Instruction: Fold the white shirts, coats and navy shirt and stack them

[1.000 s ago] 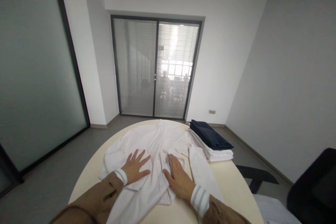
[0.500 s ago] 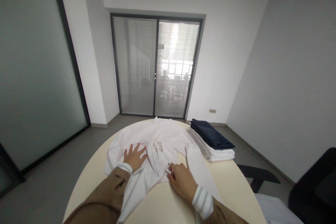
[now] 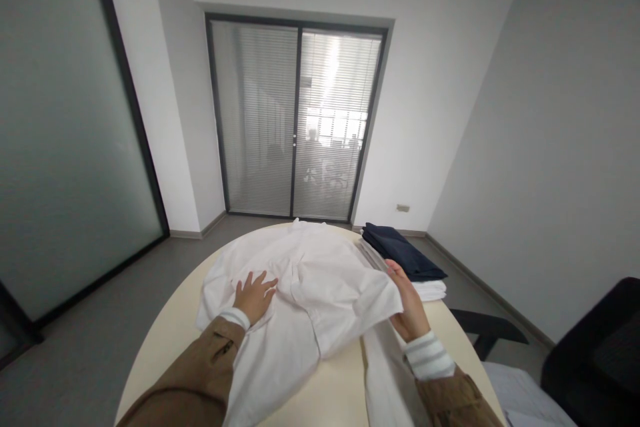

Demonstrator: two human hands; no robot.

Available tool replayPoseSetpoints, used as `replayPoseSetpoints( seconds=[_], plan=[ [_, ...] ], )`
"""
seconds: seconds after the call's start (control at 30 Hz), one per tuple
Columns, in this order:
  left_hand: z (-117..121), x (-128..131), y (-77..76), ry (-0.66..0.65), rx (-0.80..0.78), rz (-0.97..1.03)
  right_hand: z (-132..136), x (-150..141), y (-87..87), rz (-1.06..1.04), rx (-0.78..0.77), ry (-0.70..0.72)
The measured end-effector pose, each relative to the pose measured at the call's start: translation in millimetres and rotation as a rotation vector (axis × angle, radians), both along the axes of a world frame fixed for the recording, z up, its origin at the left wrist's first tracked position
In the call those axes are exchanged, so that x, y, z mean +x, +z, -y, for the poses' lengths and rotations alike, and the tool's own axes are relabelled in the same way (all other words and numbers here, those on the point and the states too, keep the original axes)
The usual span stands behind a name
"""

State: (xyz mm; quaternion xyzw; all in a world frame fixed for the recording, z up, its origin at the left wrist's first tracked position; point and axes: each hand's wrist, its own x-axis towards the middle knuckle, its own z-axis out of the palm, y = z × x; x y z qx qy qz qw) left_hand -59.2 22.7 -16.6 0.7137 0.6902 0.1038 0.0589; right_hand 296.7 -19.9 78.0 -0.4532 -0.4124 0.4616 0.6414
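A white long-sleeved garment, likely a shirt (image 3: 300, 320), lies spread and wrinkled over the round table. My left hand (image 3: 254, 297) rests flat on its left part with the fingers spread. At the right, my right hand (image 3: 409, 307) grips an edge of the white shirt and holds it raised off the table; the fingertips are partly behind the cloth. A long strip of white cloth, seemingly a sleeve, hangs down the table below my right hand.
A stack of folded white clothes (image 3: 431, 291) with a folded navy garment (image 3: 400, 252) on top stands at the table's (image 3: 165, 340) right rear. To the right are a black chair (image 3: 600, 353) and pale cloth (image 3: 525, 393). A glass door (image 3: 295, 120) is beyond.
My right hand has moved right and up, drawing the shirt's edge out toward the folded stack. The bunched middle has opened out wider. My left hand stays nearly in place.
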Motion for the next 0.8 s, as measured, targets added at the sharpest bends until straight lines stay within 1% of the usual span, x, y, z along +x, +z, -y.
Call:
replayPoseSetpoints(
  seconds=[0.1, 0.17, 0.2, 0.27, 0.3, 0.37, 0.43, 0.47, 0.5, 0.57, 0.63, 0.67, 0.7, 0.73, 0.8],
  plan=[
    [1.3, 1.6, 0.9, -0.014, -0.007, -0.023, 0.5, 19.3, 8.2, -0.133, -0.069, -0.013],
    [4.8, 3.4, 6.3, -0.032, -0.038, -0.045, -0.3, 29.2, 6.6, -0.082, -0.116, -0.012],
    [7.6, 4.3, 10.8, -0.043, -0.070, -0.055, -0.3, 33.0, 4.7, -0.001, -0.126, 0.000],
    [15.1, 5.3, 23.5, -0.076, -0.166, -0.067, 2.5, 38.8, 1.0, 0.269, -0.141, 0.072],
    [19.8, 5.6, 31.4, -0.099, -0.218, -0.073, 5.6, 40.9, 0.1, 0.442, -0.170, 0.145],
    [30.5, 6.1, 49.2, -0.153, -0.299, -0.100, 14.4, 43.9, 1.2, 0.807, -0.284, 0.346],
    [41.6, 8.3, 67.2, -0.207, -0.325, -0.144, 24.4, 45.0, 5.6, 1.114, -0.395, 0.526],
    [46.7, 10.5, 75.1, -0.236, -0.319, -0.159, 28.7, 44.7, 8.2, 1.232, -0.412, 0.563],
    [51.3, 13.7, 81.8, -0.267, -0.289, -0.162, 31.8, 43.8, 10.5, 1.329, -0.388, 0.551],
    [58.4, 22.5, 89.8, -0.331, -0.173, -0.125, 34.5, 40.0, 12.2, 1.445, -0.231, 0.428],
    [61.9, 32.8, 89.3, -0.387, -0.090, -0.056, 33.7, 33.8, 8.7, 1.474, -0.040, 0.332],
    [62.3, 37.5, 86.1, -0.401, -0.095, -0.020, 33.1, 29.8, 5.3, 1.469, 0.030, 0.328],
    [61.8, 41.3, 81.1, -0.398, -0.138, 0.012, 33.0, 25.4, 1.2, 1.465, 0.063, 0.361],
    [60.3, 43.9, 75.1, -0.383, -0.199, 0.036, 34.0, 20.6, -3.0, 1.471, 0.059, 0.420],
    [54.6, 44.9, 61.6, -0.332, -0.275, 0.055, 40.0, 10.2, -9.9, 1.512, 0.007, 0.522]
  ],
)
